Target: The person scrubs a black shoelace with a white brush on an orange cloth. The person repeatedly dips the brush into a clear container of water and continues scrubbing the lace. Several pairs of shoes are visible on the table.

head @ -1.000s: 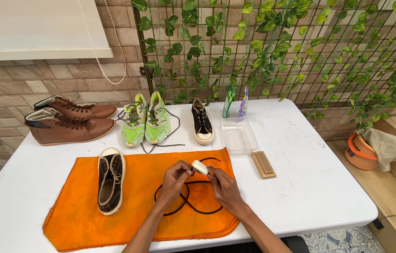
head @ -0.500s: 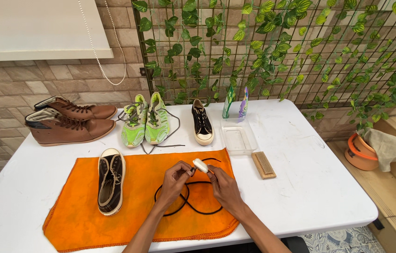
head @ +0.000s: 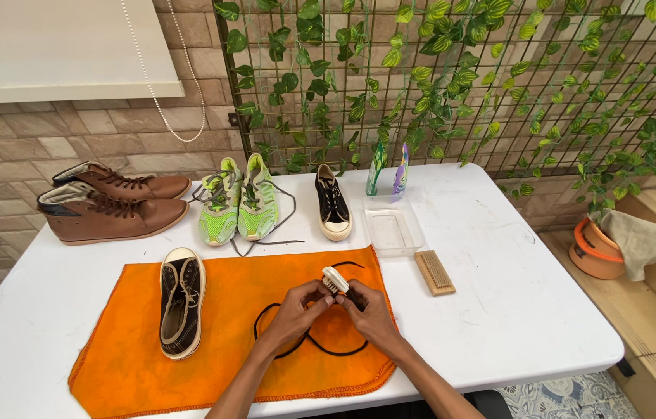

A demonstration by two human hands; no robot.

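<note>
Since a second ago, little has moved: your two hands remain together over the orange cloth (head: 188,353), with the small white brush (head: 335,279) tilted slightly differently between them. Your left hand (head: 297,310) and right hand (head: 367,310) meet at the middle of the tabletop (head: 514,310). The fingers of both are closed around the brush and, it seems, a stretch of the black shoelace (head: 309,341); which hand holds which is hidden by the fingers. The rest of the lace lies in a loose loop on the cloth just below your hands.

To work the lace well, I judge you should pinch it taut between the hands, brush along its length rather than across, and feed a fresh stretch through as each part is done. Keep the loop on the cloth so it stays off the bare tabletop.

A dark sneaker with a white toe (head: 181,310) lies on the cloth to your left, near your hands but apart from them. Its partner (head: 333,206) stands beyond the cloth, beside a pair of green running shoes (head: 236,203) and a pair of brown boots (head: 111,206). A clear plastic tray (head: 395,230) and a wooden brush (head: 434,272) sit to your right.
</note>
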